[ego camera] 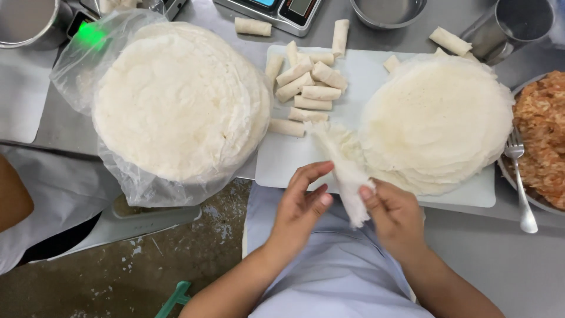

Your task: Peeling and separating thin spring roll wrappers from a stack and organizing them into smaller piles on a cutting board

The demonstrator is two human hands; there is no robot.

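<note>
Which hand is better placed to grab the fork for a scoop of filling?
Probably the right hand. The fork lies on the rim of the filling bowl on that side. The left hand is farther off and could keep the crumpled wrapper pinched between both hands.

On the white cutting board [282, 159] lie nine finished spring rolls [312, 89] in a cluster, with one stack of round wrappers [438, 118] at its right. Beyond the board's far edge sit about five more rolls [253, 26]. Left of the board: one bagged wrapper stack [176, 100]. Right of it: one fork [521, 182], one bowl of minced filling [544, 132].
</note>
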